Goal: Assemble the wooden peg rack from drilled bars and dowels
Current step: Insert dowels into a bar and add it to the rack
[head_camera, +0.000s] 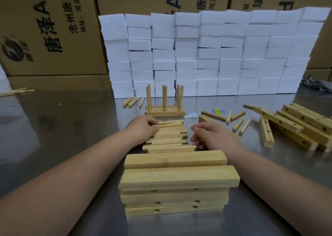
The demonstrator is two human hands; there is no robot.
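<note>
Behind the dowels (170,138) one peg rack (165,112) stands finished; drilled bars (177,178) wait. The left hand (142,128) grips some; the right hand (213,137) curls, hold unclear.

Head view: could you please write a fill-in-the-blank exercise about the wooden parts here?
The finished rack holds ___ upright dowels.
The left hand touches the pile of loose ___.
The white blocks stand stacked ___ the rack.
The untidy heap of bars lies on the person's ___ side.
Missing words: six; dowels; behind; right.
</note>
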